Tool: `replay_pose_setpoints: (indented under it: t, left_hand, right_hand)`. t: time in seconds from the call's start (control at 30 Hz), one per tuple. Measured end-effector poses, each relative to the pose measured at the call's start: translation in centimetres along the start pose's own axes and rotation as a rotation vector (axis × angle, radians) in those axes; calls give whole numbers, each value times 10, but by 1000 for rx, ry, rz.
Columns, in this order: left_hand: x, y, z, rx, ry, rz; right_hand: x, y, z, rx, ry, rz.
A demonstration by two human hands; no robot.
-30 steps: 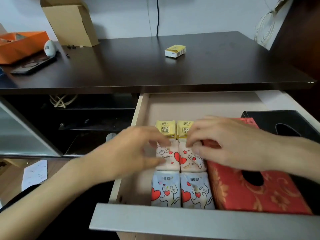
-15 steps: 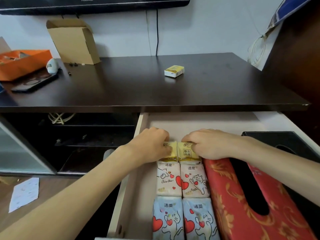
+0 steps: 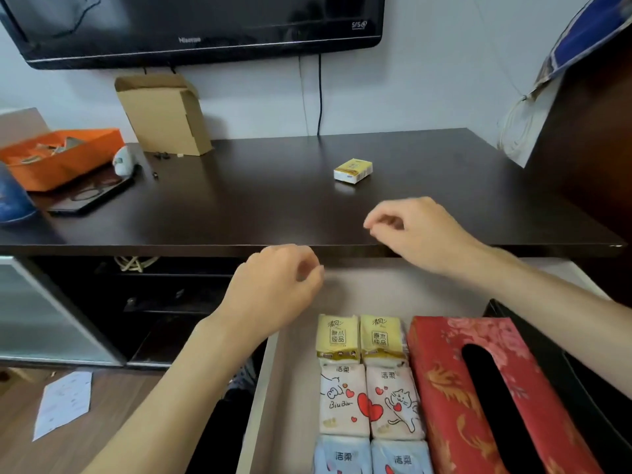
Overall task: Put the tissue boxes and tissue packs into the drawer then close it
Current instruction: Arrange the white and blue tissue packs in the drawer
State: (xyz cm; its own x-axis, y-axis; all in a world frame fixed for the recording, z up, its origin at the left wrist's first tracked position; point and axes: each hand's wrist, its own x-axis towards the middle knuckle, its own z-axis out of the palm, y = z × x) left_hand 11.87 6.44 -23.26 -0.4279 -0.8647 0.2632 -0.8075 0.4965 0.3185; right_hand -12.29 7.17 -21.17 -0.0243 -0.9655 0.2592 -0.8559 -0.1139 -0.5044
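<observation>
The drawer (image 3: 294, 388) stands pulled out below the dark tabletop. Inside lie two yellow tissue packs (image 3: 360, 336), two cream heart-print packs (image 3: 369, 400) and two blue packs (image 3: 371, 456) in neat rows, beside a red floral tissue box (image 3: 441, 398) and a black tissue box (image 3: 588, 381) at the right. One small yellow tissue pack (image 3: 353, 170) rests on the tabletop (image 3: 273, 206). My left hand (image 3: 273, 289) hovers over the drawer's back left, fingers loosely curled, holding nothing. My right hand (image 3: 417, 230) is raised over the tabletop edge, also loosely curled and holding nothing.
On the tabletop's left sit an orange tray (image 3: 58, 155), a cardboard box (image 3: 164, 114), a small white object (image 3: 123, 160) and a dark tablet (image 3: 92, 196). A TV (image 3: 198, 25) hangs above. A dark cabinet (image 3: 588, 159) rises at the right. Paper (image 3: 63, 403) lies on the floor.
Both hands have lifted off the yellow packs in the drawer and moved up and away, the right one reaching over the tabletop edge. The view has tilted upward.
</observation>
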Motion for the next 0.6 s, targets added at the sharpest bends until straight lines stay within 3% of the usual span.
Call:
replay_pose_setpoints:
  t: [0.17,0.3,0.4,0.6]
  left_hand:
    - [-9,0,7,-118,-46,-14]
    - [-11,-7,18,-71,6,-23]
    - [-8,-8,22,-60,5,-13]
    - [-10,-4,23,-31,-101,40]
  right_hand:
    - [120,19,14,-82,15,102]
    - [179,43,36,-150,3,237]
    - [197,55,45,-150,-12,275]
    - [177,54,34,8,57,136]
